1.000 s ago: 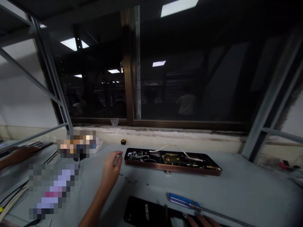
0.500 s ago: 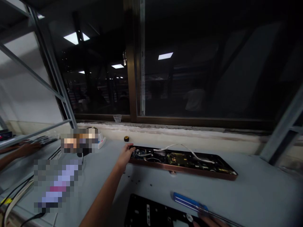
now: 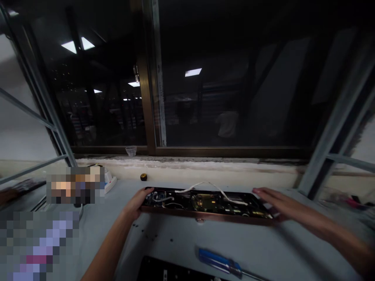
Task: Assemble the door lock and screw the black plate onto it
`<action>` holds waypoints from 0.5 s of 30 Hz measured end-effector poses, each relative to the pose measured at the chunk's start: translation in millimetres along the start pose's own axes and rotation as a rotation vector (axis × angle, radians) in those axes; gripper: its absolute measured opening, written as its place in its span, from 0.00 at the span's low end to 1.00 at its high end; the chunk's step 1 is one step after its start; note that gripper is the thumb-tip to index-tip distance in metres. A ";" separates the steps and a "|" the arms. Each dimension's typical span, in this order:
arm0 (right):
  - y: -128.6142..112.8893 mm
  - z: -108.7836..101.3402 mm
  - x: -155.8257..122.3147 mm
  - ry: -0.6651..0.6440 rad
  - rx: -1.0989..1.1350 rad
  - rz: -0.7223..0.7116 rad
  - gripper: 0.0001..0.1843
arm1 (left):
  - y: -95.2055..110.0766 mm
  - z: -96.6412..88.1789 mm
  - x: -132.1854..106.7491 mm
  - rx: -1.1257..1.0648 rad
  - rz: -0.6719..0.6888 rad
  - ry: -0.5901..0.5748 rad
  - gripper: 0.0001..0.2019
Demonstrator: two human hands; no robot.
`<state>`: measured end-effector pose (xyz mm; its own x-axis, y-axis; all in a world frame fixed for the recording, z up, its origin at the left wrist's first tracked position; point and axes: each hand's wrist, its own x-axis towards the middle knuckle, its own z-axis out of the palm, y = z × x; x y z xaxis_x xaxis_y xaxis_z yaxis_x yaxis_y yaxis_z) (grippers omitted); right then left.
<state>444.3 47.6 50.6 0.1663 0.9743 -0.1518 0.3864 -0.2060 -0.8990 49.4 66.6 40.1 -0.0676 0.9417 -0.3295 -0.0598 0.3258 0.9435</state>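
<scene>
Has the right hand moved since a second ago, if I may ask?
Yes: the right hand left the blue screwdriver, reaching forward to the right end of the copper panel.

1. Lock panel (image 3: 205, 205): long, narrow, dark inside with a copper-coloured rim.
2. Lay flat, open side up, internals exposed: small boards at the left end, brass-toned block mid-length, white cable arching from centre toward the right.
3. Long axis ran parallel to the window sill (image 3: 205, 168), just in front of it and lower.
4. Small round stub showed under the edge facing away from the sill, mid-length.
5. Left hand (image 3: 136, 203) curled round the left end; right hand (image 3: 275, 203) lay over the right end, fingers straight.
</scene>
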 end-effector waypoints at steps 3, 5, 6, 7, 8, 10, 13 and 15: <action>1.0 27.3 -7.3 -0.204 0.175 0.091 0.31 | -1.3 1.3 -3.6 -0.034 0.031 -0.017 0.12; 4.9 36.8 -11.5 -0.195 0.263 0.120 0.34 | -2.5 1.1 -4.8 -0.061 0.050 -0.021 0.13; 6.8 38.9 -12.0 -0.173 0.299 0.123 0.34 | -3.3 0.9 -4.7 -0.073 0.064 -0.017 0.13; 8.5 39.8 -11.4 -0.153 0.332 0.117 0.34 | -4.2 0.7 -4.1 -0.083 0.078 -0.014 0.13; 10.0 39.8 -9.9 -0.138 0.358 0.105 0.32 | -5.3 0.8 -3.1 -0.091 0.093 -0.014 0.14; 11.8 39.4 -5.7 -0.128 0.395 0.082 0.28 | -7.6 1.5 -0.4 -0.108 0.117 -0.017 0.13; 12.0 40.6 0.1 -0.085 0.418 0.072 0.24 | -9.0 4.5 3.5 -0.136 0.135 0.006 0.11; 10.9 42.7 2.3 -0.066 0.432 0.059 0.21 | -7.9 7.2 4.8 -0.157 0.139 0.026 0.09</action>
<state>410.2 51.5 22.9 0.1129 0.9686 -0.2216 -0.0397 -0.2184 -0.9750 56.6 69.1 31.3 -0.1113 0.9736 -0.1994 -0.2024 0.1743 0.9637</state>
